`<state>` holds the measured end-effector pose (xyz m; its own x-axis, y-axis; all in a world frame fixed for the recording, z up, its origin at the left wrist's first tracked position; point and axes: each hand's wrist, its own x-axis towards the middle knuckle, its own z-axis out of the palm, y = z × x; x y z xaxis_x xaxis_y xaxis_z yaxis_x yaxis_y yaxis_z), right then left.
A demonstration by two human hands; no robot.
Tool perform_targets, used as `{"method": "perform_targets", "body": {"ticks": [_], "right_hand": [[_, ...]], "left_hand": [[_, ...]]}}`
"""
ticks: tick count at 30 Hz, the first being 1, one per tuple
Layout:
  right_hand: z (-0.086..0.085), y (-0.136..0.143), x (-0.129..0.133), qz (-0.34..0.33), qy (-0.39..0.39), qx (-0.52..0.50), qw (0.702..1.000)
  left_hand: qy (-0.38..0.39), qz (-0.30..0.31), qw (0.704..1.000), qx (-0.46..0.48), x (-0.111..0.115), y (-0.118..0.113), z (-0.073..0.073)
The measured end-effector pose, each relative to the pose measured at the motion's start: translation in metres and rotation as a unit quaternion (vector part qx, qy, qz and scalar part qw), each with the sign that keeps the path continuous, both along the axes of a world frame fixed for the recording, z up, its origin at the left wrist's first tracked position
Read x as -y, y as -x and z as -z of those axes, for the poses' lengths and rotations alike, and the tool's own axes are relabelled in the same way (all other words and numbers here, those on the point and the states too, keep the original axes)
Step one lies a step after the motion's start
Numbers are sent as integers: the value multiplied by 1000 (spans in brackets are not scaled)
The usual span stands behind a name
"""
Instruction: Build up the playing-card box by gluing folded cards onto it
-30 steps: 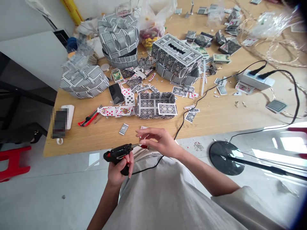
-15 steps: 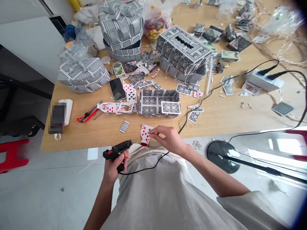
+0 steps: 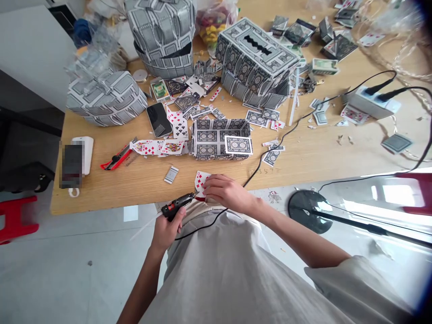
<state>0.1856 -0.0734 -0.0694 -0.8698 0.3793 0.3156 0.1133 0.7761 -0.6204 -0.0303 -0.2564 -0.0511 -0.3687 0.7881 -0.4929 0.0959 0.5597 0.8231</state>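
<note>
Converging at the near edge of the table [image 3: 81, 195]: the left hand [image 3: 168, 227], wrapped around a glue gun [image 3: 177, 204], has brought its nozzle [image 3: 195, 195] beside 1 playing card [image 3: 200, 179]; the right hand [image 3: 227, 192] now partly covers it, grip unclear, apparently putting it within gluing reach.

card half covered, grip tucked away, edges cropped
the right hand [image 3: 227, 191] hides much of the diamond card [image 3: 200, 178]; whether its fingertips pinch or merely rest there can't be told. the left hand [image 3: 168, 228] covers most of the glue gun [image 3: 178, 203]'s handle, and whether the nozzle touches the card is unclear. a pixelated patch masks the phone [image 3: 71, 164] at left; the top edge crops the tall woven basket [image 3: 165, 33], the left edge the red stool [image 3: 18, 221]. marks on the table [image 3: 151, 193] are too faint to read.
</note>
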Motion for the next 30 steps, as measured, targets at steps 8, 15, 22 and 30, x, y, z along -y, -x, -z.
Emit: {"method": "perform_targets", "body": {"ticks": [8, 15, 22, 30], "right_hand": [[0, 1, -6, -12, 41, 0, 999], [-8, 5, -6, 16, 67, 39, 997], [-13, 8, -4, 19, 48, 61, 997], [-22, 9, -4, 19, 36, 88, 995]], "left_hand": [[9, 15, 1000, -9, -2, 3, 1], [13, 34, 999, -16, 1, 4, 2], [28, 36, 999, -10, 5, 7, 10], [21, 38, 999, -2, 3, 8, 7]]}}
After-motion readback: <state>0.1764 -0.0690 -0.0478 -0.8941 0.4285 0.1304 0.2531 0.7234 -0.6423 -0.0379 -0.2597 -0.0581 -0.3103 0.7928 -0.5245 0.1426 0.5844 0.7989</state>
